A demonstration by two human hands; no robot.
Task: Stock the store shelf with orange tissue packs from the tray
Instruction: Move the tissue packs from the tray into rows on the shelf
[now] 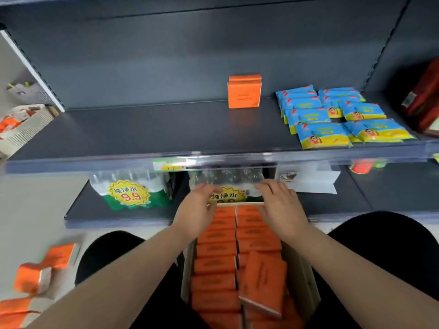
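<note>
While I watch through the head camera, both bare forearms reach forward over the cardboard tray (302,276), which sits low between the person's dark-clad knees. The left hand (197,210) and right hand (280,205) meet at the tray's far end, one over each column, with fingers bent down past the far wall. From here I cannot tell whether either grip has closed on a pack or only rests there. The orange tissue packs (216,264) fill the tray in two columns, and one loose pack (263,281) lies tilted on top of the right column. Above, on the dark grey shelf (142,131), two shelved orange packs (244,95) stand upright near the back panel, one just behind the other. The blue and yellow packets (332,115) lie overlapped in two rows to their right, well apart from them. On the lower shelf, just beyond the hands, stand wrapped bottled water packs (130,193) with yellow price bursts. More orange packs (35,276) lie blurred on the floor at the left. A white basket (23,124) holding orange items shows at the left edge.
</note>
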